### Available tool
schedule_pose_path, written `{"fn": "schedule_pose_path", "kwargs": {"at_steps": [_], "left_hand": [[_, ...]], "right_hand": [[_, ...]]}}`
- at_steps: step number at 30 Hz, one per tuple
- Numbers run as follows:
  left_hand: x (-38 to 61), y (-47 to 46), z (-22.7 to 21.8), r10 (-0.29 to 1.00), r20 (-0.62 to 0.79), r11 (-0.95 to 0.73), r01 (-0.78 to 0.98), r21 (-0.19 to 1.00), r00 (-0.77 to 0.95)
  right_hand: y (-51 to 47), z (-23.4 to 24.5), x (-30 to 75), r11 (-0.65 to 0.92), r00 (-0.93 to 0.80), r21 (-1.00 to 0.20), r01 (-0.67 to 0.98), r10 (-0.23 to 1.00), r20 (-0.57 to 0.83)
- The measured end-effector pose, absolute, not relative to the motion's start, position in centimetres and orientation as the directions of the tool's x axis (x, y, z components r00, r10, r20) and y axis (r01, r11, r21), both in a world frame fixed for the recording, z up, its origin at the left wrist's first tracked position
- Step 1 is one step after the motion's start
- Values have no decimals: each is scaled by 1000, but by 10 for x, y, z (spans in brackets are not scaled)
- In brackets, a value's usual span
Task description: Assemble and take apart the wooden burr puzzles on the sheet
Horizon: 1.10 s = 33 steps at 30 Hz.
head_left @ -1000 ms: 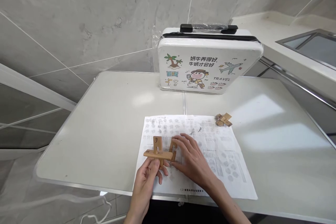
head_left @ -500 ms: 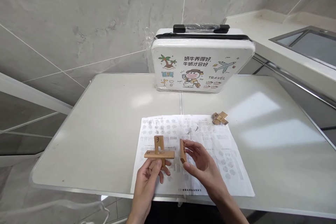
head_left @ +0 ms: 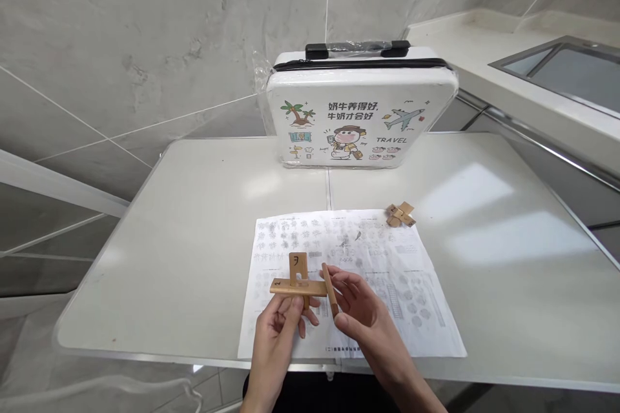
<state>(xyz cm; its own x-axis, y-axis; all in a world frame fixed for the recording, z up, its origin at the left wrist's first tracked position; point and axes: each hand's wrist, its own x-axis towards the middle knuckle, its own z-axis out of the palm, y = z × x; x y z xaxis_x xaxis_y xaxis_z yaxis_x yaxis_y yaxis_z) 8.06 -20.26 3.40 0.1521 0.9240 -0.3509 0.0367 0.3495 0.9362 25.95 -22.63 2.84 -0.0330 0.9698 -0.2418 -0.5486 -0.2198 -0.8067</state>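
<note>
Two crossed wooden puzzle pieces (head_left: 298, 288) are pinched in my left hand (head_left: 281, 329), one lying crosswise with a 2 on it, the other standing up through it with a marking near its top. A third, flat wooden puzzle piece (head_left: 330, 290) is held on edge between the thumb and fingers of my right hand (head_left: 363, 313). Its side meets or nearly meets the right end of the crosswise piece. Under both hands lies a printed instruction sheet (head_left: 271, 329) with rows of small diagrams.
Beyond the sheet's upper right corner sits an assembled wooden cross puzzle (head_left: 401, 214). A white plastic-wrapped case (head_left: 363, 110) with cartoon prints stands at the back of the folding table (head_left: 194, 239). To the right is a counter (head_left: 484, 45) with a sink.
My right hand has brought its piece left, up against or close to the end of the crossed pieces, and tilted it. The whole view has shifted slightly.
</note>
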Motion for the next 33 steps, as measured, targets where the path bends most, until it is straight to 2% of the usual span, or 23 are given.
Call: {"fn": "schedule_pose_path", "kwargs": {"at_steps": [8, 14, 24, 29, 33], "left_hand": [[84, -205, 37, 924, -346, 339, 72, 938, 161], [88, -206, 45, 918, -338, 276, 280, 919, 207], [89, -209, 56, 830, -392, 178, 477, 861, 397], [93, -207, 60, 796, -414, 174, 488, 855, 441], [97, -207, 62, 812, -391, 170, 466, 868, 434]], "right_hand": [[-229, 29, 261, -245, -39, -802, -545, 963, -268], [-230, 30, 264, -247, -102, -863, -441, 969, -225], [-233, 31, 269, -351, -198, -827, -440, 936, -292], [-235, 30, 270, -347, -110, -831, -434, 936, -334], [-235, 30, 273, -364, -126, -816, -450, 930, -346]]}}
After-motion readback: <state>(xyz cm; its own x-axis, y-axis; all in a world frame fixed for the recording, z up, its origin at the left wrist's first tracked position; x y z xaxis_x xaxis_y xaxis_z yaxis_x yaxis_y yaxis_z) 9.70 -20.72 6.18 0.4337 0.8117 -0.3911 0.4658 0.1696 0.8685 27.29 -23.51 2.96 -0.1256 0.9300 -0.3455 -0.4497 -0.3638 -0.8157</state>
